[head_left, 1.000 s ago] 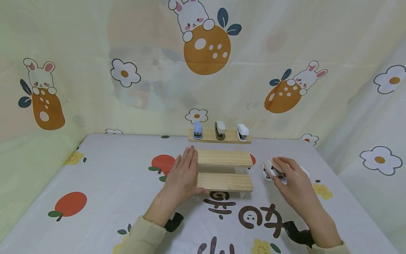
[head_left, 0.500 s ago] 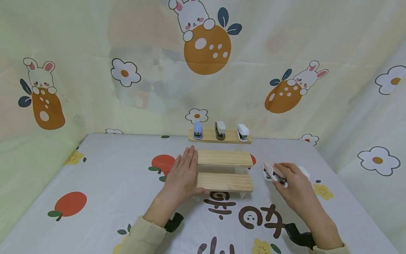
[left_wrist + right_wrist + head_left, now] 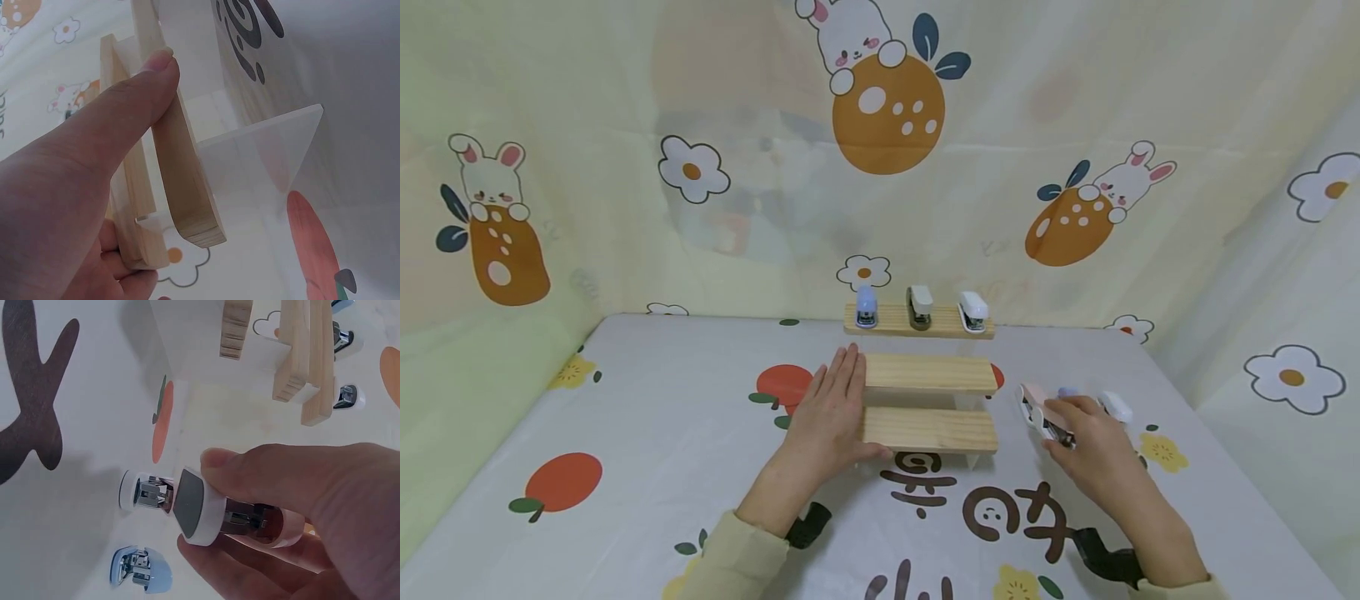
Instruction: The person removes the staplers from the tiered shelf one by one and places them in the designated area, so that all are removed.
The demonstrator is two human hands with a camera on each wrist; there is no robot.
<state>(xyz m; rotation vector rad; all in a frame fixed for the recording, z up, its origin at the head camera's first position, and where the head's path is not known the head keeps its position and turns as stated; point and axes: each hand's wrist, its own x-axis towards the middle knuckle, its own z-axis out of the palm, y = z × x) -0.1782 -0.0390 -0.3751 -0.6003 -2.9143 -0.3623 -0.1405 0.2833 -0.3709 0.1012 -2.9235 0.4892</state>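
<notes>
A tiered stand has pale wooden boards (image 3: 928, 430) on clear supports (image 3: 262, 147). My left hand (image 3: 831, 412) rests along its left end, fingers straight and thumb on the front of the lower board. The rear board (image 3: 940, 327) carries a blue, a grey and a white mini stapler. To the right of the stand, my right hand (image 3: 1093, 437) holds a pink-and-white mini stapler (image 3: 206, 512) between thumb and fingers, with its grey underside toward the wrist camera. A second pink-and-white stapler (image 3: 147, 490) appears just beyond it, partly hidden.
A blue stapler (image 3: 144, 569) stands on the table near my right hand. A white stapler (image 3: 1116, 407) lies just right of that hand. Behind the patterned white tablecloth (image 3: 647, 433) hangs a cream curtain (image 3: 760, 233) printed with rabbits and flowers.
My right hand has shifted slightly down and tilted the held stapler, uncovering the blue and white staplers behind it. The left hand stays against the stand.
</notes>
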